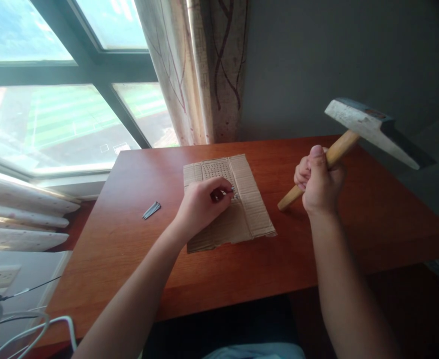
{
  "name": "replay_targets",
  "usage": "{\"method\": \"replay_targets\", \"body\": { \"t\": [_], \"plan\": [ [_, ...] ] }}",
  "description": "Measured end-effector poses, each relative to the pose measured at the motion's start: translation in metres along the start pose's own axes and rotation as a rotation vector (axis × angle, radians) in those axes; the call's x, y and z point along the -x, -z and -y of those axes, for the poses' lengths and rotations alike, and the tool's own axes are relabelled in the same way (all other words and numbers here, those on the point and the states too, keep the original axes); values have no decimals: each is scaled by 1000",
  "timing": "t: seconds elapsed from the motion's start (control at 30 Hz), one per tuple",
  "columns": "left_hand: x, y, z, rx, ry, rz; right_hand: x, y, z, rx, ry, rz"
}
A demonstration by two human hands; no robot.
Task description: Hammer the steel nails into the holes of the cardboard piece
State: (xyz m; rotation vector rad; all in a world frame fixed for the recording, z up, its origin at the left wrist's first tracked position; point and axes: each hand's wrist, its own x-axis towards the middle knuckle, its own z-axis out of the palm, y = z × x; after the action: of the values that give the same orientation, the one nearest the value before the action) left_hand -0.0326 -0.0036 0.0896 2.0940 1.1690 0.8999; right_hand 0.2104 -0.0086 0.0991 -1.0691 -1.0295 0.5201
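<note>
My right hand (320, 180) is closed around the wooden handle of a hammer (369, 130), which is raised above the desk with its grey metal head up and to the right. My left hand (201, 204) rests on a flat piece of cardboard (247, 209) and pinches a small nail (231, 191) upright on it. A patch of the cardboard (216, 170) just beyond my fingers is covered with rows of small dots, apparently nail heads or holes.
A small bundle of loose nails (151, 210) lies on the red-brown wooden desk (137, 259) left of the cardboard. A window and curtain (208, 70) stand behind the desk. White cables (32, 329) and a wall socket (0, 276) are at lower left.
</note>
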Motion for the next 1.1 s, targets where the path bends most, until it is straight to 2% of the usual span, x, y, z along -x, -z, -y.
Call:
{"method": "replay_targets", "body": {
  "t": [0.27, 0.43, 0.53, 0.63, 0.73, 0.83, 1.1],
  "plan": [
    [1, -1, 3, 11, 20, 21, 4, -4, 2, 2, -14, 17],
    [1, -2, 3, 25, 39, 22, 6, -5, 6, 81, -12, 56],
    [0, -2, 3, 27, 45, 21, 8, 0, 9, 167, -78, 175],
    [-1, -3, 3, 23, 39, 24, 11, 11, 13, 382, -158, 337],
    [-1, -3, 4, 9, 25, 25, 16, 23, 20, 639, -183, 517],
    [-1, -3, 4, 9, 5, 24, 19, 31, 31, 760, -192, 685],
    [-1, -6, 5, 6, -29, 6, 19, 27, 64, 910, -57, 760]
  ]
}}
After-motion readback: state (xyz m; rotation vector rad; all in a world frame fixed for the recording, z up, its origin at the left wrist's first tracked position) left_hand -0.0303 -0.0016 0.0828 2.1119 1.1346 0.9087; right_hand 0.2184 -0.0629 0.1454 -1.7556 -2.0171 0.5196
